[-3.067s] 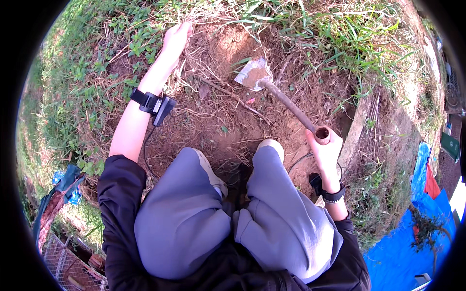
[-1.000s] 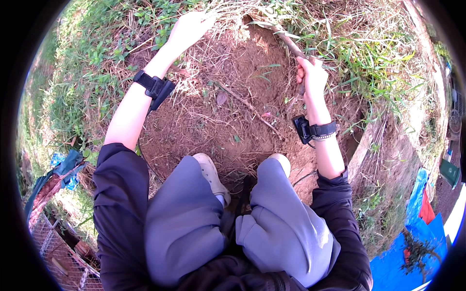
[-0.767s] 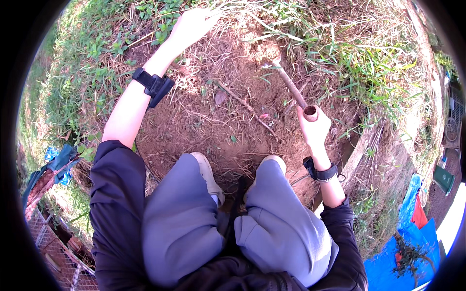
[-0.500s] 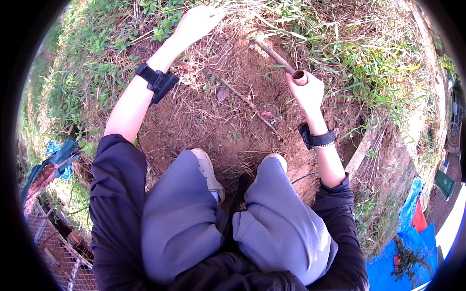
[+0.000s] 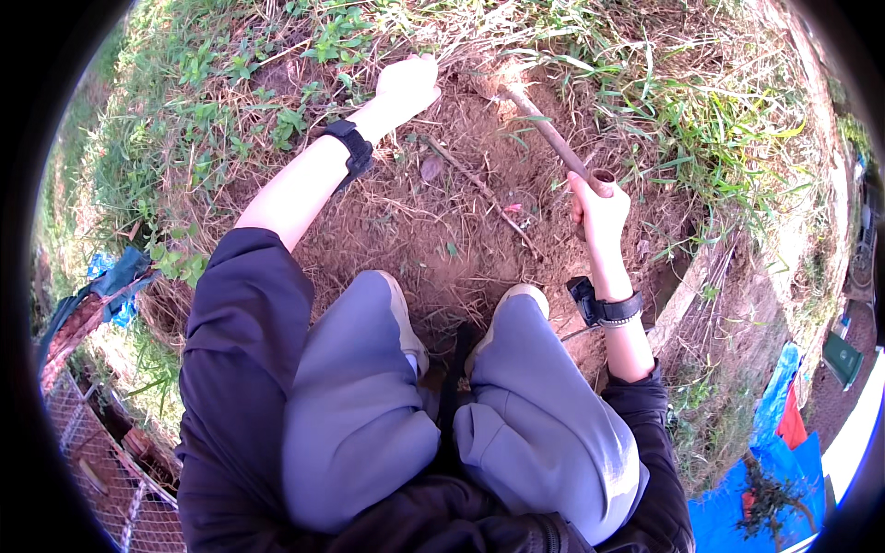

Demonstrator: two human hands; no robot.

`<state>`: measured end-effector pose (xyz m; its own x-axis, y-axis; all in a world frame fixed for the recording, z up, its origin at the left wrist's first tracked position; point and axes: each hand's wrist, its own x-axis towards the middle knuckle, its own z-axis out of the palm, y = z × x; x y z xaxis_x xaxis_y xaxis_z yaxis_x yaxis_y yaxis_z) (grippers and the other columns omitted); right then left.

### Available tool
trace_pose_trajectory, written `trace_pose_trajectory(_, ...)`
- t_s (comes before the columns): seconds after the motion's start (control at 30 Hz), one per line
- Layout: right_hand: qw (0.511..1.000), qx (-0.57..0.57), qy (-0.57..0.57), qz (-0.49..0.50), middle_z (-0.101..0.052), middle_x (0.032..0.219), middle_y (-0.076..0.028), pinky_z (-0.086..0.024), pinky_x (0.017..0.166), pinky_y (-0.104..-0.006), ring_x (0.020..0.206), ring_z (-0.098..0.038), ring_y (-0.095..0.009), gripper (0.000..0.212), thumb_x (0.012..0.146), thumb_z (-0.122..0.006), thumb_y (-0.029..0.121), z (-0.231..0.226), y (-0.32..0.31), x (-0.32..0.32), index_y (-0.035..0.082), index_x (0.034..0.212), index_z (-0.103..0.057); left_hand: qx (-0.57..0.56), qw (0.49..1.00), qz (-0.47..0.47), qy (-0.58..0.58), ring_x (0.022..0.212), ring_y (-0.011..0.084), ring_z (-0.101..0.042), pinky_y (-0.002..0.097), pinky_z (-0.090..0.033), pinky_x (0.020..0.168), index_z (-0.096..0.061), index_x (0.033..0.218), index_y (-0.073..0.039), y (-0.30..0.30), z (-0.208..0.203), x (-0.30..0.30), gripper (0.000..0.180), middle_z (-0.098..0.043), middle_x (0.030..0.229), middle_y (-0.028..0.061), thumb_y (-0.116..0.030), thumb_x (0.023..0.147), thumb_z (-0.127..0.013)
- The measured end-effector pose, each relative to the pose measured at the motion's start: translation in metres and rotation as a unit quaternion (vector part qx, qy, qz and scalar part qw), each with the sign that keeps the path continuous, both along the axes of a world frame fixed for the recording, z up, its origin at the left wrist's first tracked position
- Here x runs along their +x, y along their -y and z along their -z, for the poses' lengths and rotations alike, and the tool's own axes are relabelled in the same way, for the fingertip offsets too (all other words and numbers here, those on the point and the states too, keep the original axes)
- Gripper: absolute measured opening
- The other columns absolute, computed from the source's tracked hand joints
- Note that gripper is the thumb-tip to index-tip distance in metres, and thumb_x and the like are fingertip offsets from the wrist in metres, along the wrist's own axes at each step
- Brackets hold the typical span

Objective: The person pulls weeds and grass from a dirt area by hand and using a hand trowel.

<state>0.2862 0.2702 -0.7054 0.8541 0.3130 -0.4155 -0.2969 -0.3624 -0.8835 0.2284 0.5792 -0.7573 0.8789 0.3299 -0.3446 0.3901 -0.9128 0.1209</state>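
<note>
My right hand [image 5: 606, 219] is wrapped round a brown, rusty-looking hand tool [image 5: 551, 136]. Its long narrow shaft slants forward and left from my grip, and a round hollow end shows at the top of my fist. The tool's far tip is at the loose soil by the grass, where its shape is hard to make out. Forward and to the left, my left hand [image 5: 406, 90] is closed in a fist beside dry grass stems [image 5: 454, 57]. What its fingers hold, if anything, is hidden. Bare brown soil [image 5: 415, 226] lies between my hands and my shoes.
A thin dry stick [image 5: 479, 189] lies across the soil. Green weeds [image 5: 217, 120] grow on the left, long grass [image 5: 710, 157] on the right. Wire mesh [image 5: 101, 470] stands at lower left; a blue tarp [image 5: 737, 498] lies at lower right.
My left hand has drawn back toward me and slightly right, now in a fist. My right hand has come nearer and a little right with the tool.
</note>
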Motion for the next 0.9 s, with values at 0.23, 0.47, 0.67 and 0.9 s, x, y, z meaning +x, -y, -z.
trace_pose_trajectory(0.23,0.773,-0.302,0.495,-0.258,-0.054,0.057,-0.007,-0.044,0.050,-0.0341,0.051,-0.055,-0.026,0.018,0.068,-0.070,0.022,-0.058,0.062,-0.029,0.010,0.073,-0.058,-0.066,0.997,-0.011,0.023,0.096,0.0330,-0.059,0.0424,-0.047,0.084,-0.057,0.107,-0.002,-0.047,-0.006,0.016,0.045,-0.061,0.102,0.0186,-0.040,0.085,-0.049)
trace_pose_trajectory(0.47,0.913,-0.249,0.309,-0.097,-0.055,0.055,-0.009,-0.044,0.051,-0.0253,0.048,-0.054,-0.015,0.020,0.070,-0.074,0.019,-0.052,0.054,-0.016,0.004,0.069,-0.060,-0.118,0.991,-0.038,0.045,0.091,0.0329,-0.061,0.0418,-0.046,0.081,-0.061,0.099,-0.001,-0.056,-0.009,0.027,0.042,-0.063,0.095,0.0186,-0.039,0.085,-0.050)
trace_pose_trajectory(0.67,0.912,-0.247,0.317,-0.086,-0.058,0.057,-0.010,-0.047,0.054,-0.0315,0.052,-0.060,-0.023,0.028,0.073,-0.068,0.034,0.012,-0.065,0.007,0.006,0.070,-0.062,-0.112,0.988,-0.066,0.080,0.090,0.0322,-0.061,0.0421,-0.045,0.079,-0.061,0.098,-0.003,-0.044,-0.012,0.019,0.038,-0.063,0.093,0.0179,-0.038,0.085,-0.052)
trace_pose_trajectory(0.9,0.886,-0.257,0.341,-0.179,-0.059,0.061,-0.013,-0.047,0.055,-0.0379,0.059,-0.060,-0.033,0.031,0.075,-0.063,0.038,0.003,-0.056,0.017,0.007,0.070,-0.059,-0.089,0.982,-0.053,0.155,0.084,0.0336,-0.060,0.0428,-0.045,0.075,-0.061,0.091,-0.001,-0.047,-0.006,0.007,0.037,-0.062,0.084,0.0190,-0.036,0.084,-0.052)
